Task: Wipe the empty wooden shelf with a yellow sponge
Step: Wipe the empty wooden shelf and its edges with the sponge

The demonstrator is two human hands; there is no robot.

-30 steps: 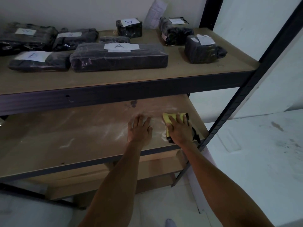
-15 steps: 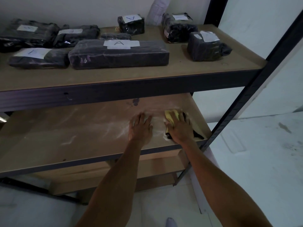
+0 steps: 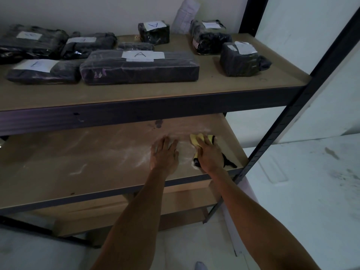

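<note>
The empty wooden shelf [image 3: 78,162] is the middle board of a dark metal rack, dusty with pale smears. My right hand [image 3: 210,154] presses flat on the yellow sponge [image 3: 194,140] near the shelf's right front corner; yellow shows past my fingertips and a dark scrub layer sticks out by my wrist. My left hand [image 3: 164,152] lies flat on the board just left of the sponge, fingers apart, holding nothing.
The upper shelf [image 3: 214,84] overhangs the work area and carries several black wrapped packages with white labels, such as a long one [image 3: 140,67]. A black upright post [image 3: 292,106] slants past the right corner. A lower shelf [image 3: 175,199] and pale floor [image 3: 302,191] lie below.
The right hand and sponge have shifted slightly back and forth near the right corner, the sponge now more bunched under the fingers. The left hand stays in place.
</note>
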